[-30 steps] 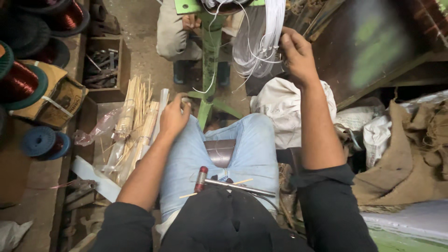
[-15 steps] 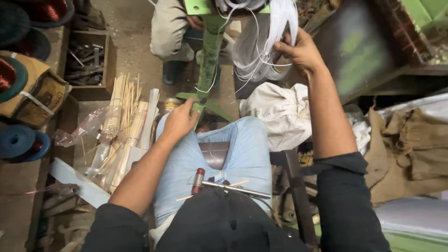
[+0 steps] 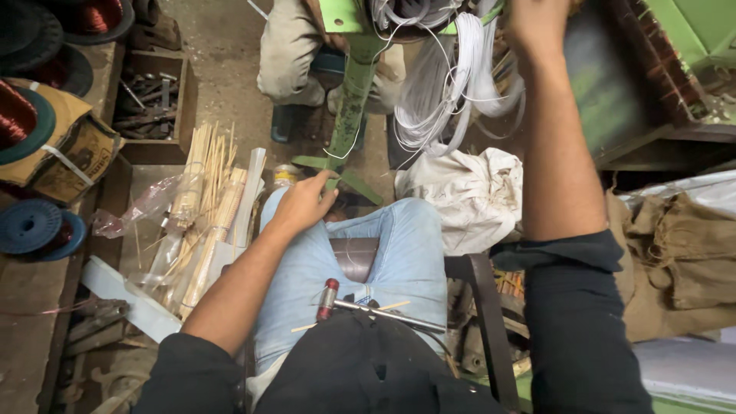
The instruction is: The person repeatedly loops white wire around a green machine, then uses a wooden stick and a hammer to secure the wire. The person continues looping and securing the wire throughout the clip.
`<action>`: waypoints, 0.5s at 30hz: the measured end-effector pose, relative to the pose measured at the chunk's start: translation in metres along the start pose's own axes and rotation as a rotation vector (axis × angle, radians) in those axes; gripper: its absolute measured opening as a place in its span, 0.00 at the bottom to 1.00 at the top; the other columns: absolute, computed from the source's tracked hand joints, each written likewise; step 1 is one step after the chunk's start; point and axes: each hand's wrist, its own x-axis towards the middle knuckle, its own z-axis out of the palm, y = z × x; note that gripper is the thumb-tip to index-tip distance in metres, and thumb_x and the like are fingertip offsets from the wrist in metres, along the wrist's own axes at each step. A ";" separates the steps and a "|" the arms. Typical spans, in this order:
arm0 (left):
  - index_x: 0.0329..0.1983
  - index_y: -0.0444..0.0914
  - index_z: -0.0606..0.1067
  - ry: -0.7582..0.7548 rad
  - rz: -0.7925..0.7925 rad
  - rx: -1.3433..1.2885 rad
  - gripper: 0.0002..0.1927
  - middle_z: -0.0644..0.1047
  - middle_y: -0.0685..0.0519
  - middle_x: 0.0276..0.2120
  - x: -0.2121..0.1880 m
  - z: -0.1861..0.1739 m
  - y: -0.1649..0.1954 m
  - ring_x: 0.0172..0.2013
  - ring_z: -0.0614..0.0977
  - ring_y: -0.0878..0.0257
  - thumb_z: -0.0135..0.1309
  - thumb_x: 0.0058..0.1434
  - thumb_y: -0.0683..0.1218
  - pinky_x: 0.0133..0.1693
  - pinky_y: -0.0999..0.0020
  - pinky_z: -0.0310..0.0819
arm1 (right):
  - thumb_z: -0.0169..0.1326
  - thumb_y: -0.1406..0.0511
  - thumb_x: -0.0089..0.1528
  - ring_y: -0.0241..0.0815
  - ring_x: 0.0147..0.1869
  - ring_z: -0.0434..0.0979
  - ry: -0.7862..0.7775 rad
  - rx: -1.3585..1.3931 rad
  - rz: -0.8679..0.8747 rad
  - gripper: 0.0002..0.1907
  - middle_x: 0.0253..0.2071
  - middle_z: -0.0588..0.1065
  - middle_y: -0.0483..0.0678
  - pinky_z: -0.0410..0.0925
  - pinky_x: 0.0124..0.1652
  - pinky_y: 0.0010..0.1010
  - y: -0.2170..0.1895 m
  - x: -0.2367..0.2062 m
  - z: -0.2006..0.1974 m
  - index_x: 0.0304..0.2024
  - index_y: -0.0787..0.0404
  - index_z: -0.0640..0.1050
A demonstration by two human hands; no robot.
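A cluttered workshop floor (image 3: 222,69) of grey, dusty concrete is lying under everything here, crowded on every side; at the far left two spools of copper wire (image 3: 15,115) are showing their red-brown windings, one at the top edge and one on a brown cardboard box (image 3: 77,153), and below them one blue spool (image 3: 31,228) is lying flat; one shallow wooden tray (image 3: 186,100) holding dark metal parts is sitting beside them; next, one bundle of pale thin sticks (image 3: 203,195) is lying on the floor partly in clear plastic; the left hand (image 3: 303,203) is resting over the left knee, its fingers loosely curled, touching the foot of a green metal stand (image 3: 354,100), its grip closing on nothing that can be made out; in the lap, on light blue jeans (image 3: 399,245), one hammer (image 3: 368,307) with a red-and-silver head is lying crosswise; past the stand another person's knee in pale trousers (image 3: 287,57) is showing; one hank of white wire (image 3: 460,84) is hanging in loops from the top of the stand; the right hand (image 3: 537,23) is raised at the hank's upper end, cut by the frame edge, so I cannot tell how its grip is standing; one white cloth (image 3: 468,195) is lying below the hank; brown sacking (image 3: 682,261) is lying at the far right.
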 end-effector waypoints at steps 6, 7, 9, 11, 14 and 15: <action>0.51 0.40 0.77 0.124 0.312 0.028 0.14 0.81 0.43 0.37 -0.007 -0.014 0.047 0.37 0.82 0.44 0.58 0.65 0.48 0.38 0.51 0.75 | 0.44 0.58 0.76 0.42 0.38 0.67 0.024 1.461 0.386 0.16 0.32 0.67 0.45 0.65 0.44 0.40 0.019 -0.079 -0.039 0.55 0.64 0.73; 0.50 0.39 0.77 0.147 0.393 0.050 0.12 0.81 0.44 0.38 -0.008 -0.015 0.063 0.38 0.82 0.46 0.59 0.65 0.47 0.39 0.52 0.75 | 0.43 0.56 0.75 0.41 0.40 0.67 0.025 1.482 0.385 0.19 0.34 0.67 0.44 0.67 0.51 0.41 0.015 -0.109 -0.043 0.59 0.63 0.72; 0.51 0.39 0.78 0.201 0.548 0.071 0.13 0.80 0.48 0.38 -0.010 -0.017 0.100 0.39 0.81 0.49 0.60 0.65 0.46 0.42 0.55 0.74 | 0.46 0.57 0.74 0.41 0.46 0.68 0.013 1.479 0.325 0.17 0.37 0.69 0.43 0.66 0.58 0.40 -0.002 -0.166 -0.048 0.58 0.60 0.73; 0.51 0.39 0.78 0.224 0.656 0.064 0.14 0.79 0.50 0.40 -0.013 -0.013 0.139 0.41 0.80 0.52 0.61 0.65 0.46 0.44 0.58 0.73 | 0.48 0.57 0.75 0.42 0.52 0.72 0.082 1.550 0.339 0.13 0.42 0.72 0.44 0.66 0.62 0.40 -0.030 -0.219 -0.053 0.53 0.59 0.72; 0.54 0.38 0.78 0.336 0.743 0.117 0.16 0.76 0.49 0.48 -0.015 0.000 0.189 0.50 0.76 0.51 0.61 0.66 0.49 0.51 0.57 0.70 | 0.50 0.57 0.74 0.43 0.58 0.73 0.136 1.613 0.417 0.12 0.43 0.73 0.44 0.64 0.72 0.45 -0.078 -0.280 -0.062 0.51 0.57 0.72; 0.55 0.38 0.78 0.330 0.736 0.153 0.18 0.76 0.49 0.50 -0.017 0.005 0.201 0.52 0.74 0.51 0.60 0.65 0.51 0.54 0.55 0.67 | 0.50 0.57 0.74 0.44 0.61 0.73 0.153 1.616 0.429 0.12 0.44 0.73 0.44 0.63 0.73 0.45 -0.090 -0.294 -0.065 0.51 0.57 0.72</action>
